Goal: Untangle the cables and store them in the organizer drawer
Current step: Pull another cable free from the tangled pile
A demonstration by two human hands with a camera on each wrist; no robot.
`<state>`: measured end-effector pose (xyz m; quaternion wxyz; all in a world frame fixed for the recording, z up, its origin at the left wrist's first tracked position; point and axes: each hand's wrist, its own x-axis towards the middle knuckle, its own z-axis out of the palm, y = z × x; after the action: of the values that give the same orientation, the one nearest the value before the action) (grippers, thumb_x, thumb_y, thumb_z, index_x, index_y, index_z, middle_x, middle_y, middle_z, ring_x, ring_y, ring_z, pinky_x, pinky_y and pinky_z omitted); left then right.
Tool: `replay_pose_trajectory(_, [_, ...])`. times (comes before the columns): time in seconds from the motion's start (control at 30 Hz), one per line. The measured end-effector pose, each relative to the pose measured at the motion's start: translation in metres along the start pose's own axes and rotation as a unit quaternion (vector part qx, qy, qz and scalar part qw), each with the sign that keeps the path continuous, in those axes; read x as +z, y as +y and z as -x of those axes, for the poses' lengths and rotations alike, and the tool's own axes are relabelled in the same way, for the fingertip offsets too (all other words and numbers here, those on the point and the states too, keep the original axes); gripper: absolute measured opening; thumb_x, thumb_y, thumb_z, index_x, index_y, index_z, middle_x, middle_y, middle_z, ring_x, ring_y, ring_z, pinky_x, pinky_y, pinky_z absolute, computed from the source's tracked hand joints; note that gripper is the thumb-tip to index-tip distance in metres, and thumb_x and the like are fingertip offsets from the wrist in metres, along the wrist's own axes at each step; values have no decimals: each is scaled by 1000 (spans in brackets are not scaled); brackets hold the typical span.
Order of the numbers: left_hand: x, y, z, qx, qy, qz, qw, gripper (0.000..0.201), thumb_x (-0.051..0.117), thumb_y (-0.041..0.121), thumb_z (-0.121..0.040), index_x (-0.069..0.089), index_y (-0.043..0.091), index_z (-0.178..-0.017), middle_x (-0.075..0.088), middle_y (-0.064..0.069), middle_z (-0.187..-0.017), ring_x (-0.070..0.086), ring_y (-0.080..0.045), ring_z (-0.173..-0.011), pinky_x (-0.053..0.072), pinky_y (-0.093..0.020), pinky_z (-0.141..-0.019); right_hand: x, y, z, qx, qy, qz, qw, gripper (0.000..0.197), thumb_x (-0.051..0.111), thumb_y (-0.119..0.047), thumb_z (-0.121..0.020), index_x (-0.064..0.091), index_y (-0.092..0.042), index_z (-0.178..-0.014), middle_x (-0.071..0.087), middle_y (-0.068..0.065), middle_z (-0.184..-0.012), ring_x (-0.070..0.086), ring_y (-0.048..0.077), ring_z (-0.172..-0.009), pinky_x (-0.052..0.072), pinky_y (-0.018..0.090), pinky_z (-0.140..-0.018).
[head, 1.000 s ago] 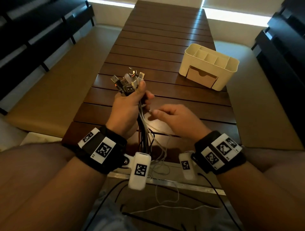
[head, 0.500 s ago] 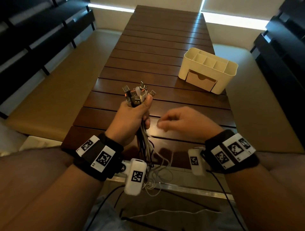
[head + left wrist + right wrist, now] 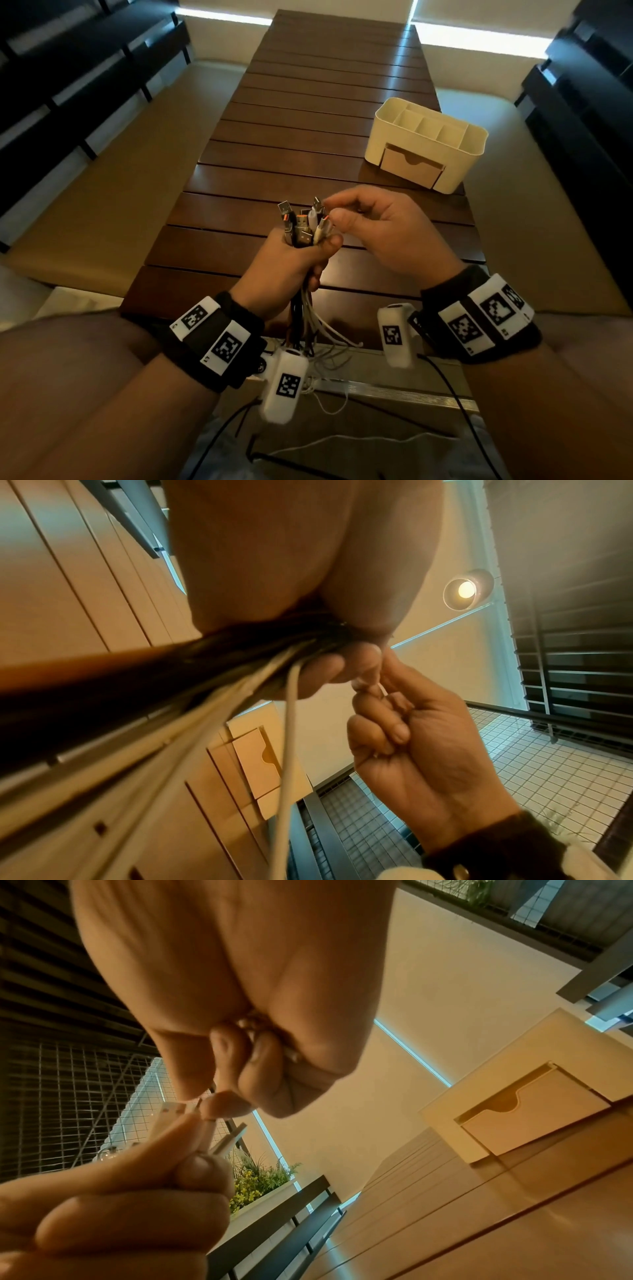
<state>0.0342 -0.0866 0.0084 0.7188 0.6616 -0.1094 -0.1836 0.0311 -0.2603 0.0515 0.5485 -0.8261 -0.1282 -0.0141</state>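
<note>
The left hand (image 3: 291, 263) grips the bundle of black and white cables (image 3: 303, 224) upright above the counter (image 3: 308, 137), so the right hand's fingers (image 3: 337, 200) can pinch one white plug; the cream organizer's drawer (image 3: 412, 166) sits closed.

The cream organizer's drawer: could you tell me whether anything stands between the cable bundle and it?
Nothing lies on the brown slatted table between the bundle of black and white cables, gripped by the left hand, and the cream plastic organizer. But its tan drawer is closed and must be opened first.
</note>
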Motion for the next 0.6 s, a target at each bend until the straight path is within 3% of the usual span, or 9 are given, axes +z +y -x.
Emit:
replay_pose_trajectory(0.07, [-1,0,-1,0,-3,-2,1000,25,66,20,-95,60,17,-72,47,-3,-56,40,-18,-45,39,-29,-49,0,-3,1,-10,-5,5,1000,26,57,-22,-99,59,-30,-124,66,4,-89,61,-3,-75,50,14,-71])
replay_pose_trajectory(0.13, [-2,0,0,4,-11,-11,1000,20,67,20,-95,61,12,-78,49,-4,-57,42,-20,-47,39,-30,-49,2,-4,1,-27,-14,9,1000,30,57,-23,-98,58,-31,-127,67,7,-90,65,4,-84,53,20,-83])
replay_pose_trajectory(0.2, [-2,1,0,9,-12,-13,1000,16,67,18,-95,63,8,-84,53,-4,-59,43,-21,-48,39,-30,-49,6,-4,1,-36,-15,-7,999,29,60,-18,-97,64,-21,-125,71,5,-97,69,13,-94,55,25,-87])
replay_pose_trajectory(0.3, [-2,3,1,18,4,-13,1000,18,67,14,-94,62,10,-78,57,-5,-60,45,-21,-49,40,-30,-48,9,-2,-2,-61,-5,19,998,25,61,-10,-96,69,-9,-120,66,-10,-93,65,2,-89,52,17,-79])
replay_pose_trajectory(0.43, [-1,5,1,22,7,-19,1000,20,66,10,-93,61,9,-74,56,-5,-60,46,-18,-47,41,-29,-47,6,2,-6,-77,-15,78,994,21,61,-13,-97,72,-12,-114,62,-15,-88,62,1,-85,50,15,-77])
replay_pose_trajectory(0.6, [-3,8,0,-7,-14,-26,1000,21,66,4,-91,53,6,-75,40,-5,-58,32,-18,-48,33,-30,-46,1,0,-5,-77,-6,90,993,21,60,-19,-98,72,-15,-114,64,-17,-92,63,2,-89,49,15,-79])
